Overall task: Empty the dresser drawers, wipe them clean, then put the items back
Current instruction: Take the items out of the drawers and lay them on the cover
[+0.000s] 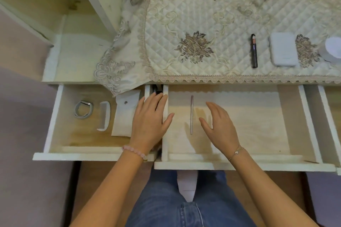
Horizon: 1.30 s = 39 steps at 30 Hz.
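The middle drawer point(258, 167) is being presented pulled out from the dresser, with a thin pinkish stick point(191, 114) being kept lengthwise on its pale liner, left of centre. The right hand point(220, 125) is being held above the drawer floor just right of the stick, fingers extended and relaxed, nothing being gripped. The left hand point(149, 123) is being held flat over the adjoining side walls of the middle drawer and the left drawer point(83, 156), fingers straight and holding nothing; whether it is pressing on the walls cannot be told. The left drawer is also being shown pulled out, and three items are being stored in it side by side: a grey wrist band point(83, 109), a white comb point(104, 116) and a white pouch point(123, 116), the pouch being nearest the left hand. On the dresser top, a quilted cloth point(203, 14) is being used as a cover, and a black tube point(253, 50), a white case point(283, 49) and a round white jar point(332, 49) are being kept on it in a row toward the right.
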Tool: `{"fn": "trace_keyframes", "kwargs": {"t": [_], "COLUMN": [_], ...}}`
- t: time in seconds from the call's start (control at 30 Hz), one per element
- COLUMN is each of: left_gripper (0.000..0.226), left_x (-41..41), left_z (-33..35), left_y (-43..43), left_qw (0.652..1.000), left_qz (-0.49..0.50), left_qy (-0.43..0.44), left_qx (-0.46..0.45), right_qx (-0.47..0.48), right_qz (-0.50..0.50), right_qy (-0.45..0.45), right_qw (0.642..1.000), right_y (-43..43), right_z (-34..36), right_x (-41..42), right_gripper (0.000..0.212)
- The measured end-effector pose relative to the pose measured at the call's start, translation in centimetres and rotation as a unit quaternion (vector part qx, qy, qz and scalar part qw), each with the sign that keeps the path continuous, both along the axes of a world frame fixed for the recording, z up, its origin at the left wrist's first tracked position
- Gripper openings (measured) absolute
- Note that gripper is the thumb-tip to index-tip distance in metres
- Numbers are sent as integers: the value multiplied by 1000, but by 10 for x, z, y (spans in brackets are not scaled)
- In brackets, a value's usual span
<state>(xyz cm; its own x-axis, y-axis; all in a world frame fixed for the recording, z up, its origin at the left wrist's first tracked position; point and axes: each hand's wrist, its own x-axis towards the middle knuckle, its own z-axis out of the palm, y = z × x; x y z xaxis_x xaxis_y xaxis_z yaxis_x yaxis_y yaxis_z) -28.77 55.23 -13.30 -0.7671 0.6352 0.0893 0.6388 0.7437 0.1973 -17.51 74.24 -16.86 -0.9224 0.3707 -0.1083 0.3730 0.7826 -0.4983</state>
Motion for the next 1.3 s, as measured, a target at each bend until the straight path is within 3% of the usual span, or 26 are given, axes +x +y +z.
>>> {"fn": "trace_keyframes", "kwargs": {"t": [0.43,0.63,0.77,1.1,1.3], "left_gripper": [53,53,53,52,52], "left_x": [-31,-23,-22,-16,-15], "left_z": [-23,-30,-31,-34,-25], "left_y": [-56,-58,-54,-52,-63], "left_qw": [998,998,998,996,995], "left_qz": [-30,-12,12,25,59], "left_qy": [-50,-62,-67,-81,-70], "left_qx": [0,-10,1,17,32], "right_qx": [-66,-159,-185,-121,-203], "right_qz": [-115,-249,-286,-280,-282], "right_qy": [-39,-115,-138,-194,-146], "right_qw": [990,948,930,932,926], "right_y": [-38,-38,-38,-35,-36], "right_z": [-27,-54,-65,-64,-45], "right_x": [-26,-39,-49,-59,-50], "right_gripper": [47,39,31,17,14]}}
